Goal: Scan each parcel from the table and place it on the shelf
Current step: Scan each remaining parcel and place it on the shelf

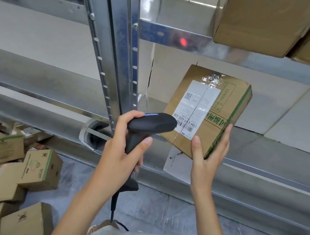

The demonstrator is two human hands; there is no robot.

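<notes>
My right hand (208,153) grips the lower corner of a brown cardboard parcel (224,106) with a white label and green tape, held up in front of the metal shelf (264,172). My left hand (126,145) holds a black handheld scanner (151,125) by its handle, the scanner's head at the barcode on the parcel's label. A red light spot (183,42) falls on the shelf beam above the parcel.
Two brown boxes (270,21) stand on the upper shelf at the top right. Several cardboard parcels (6,169) lie piled at the lower left. A metal upright (108,47) runs between the shelf bays. The scanner's cable (113,205) hangs down toward my body.
</notes>
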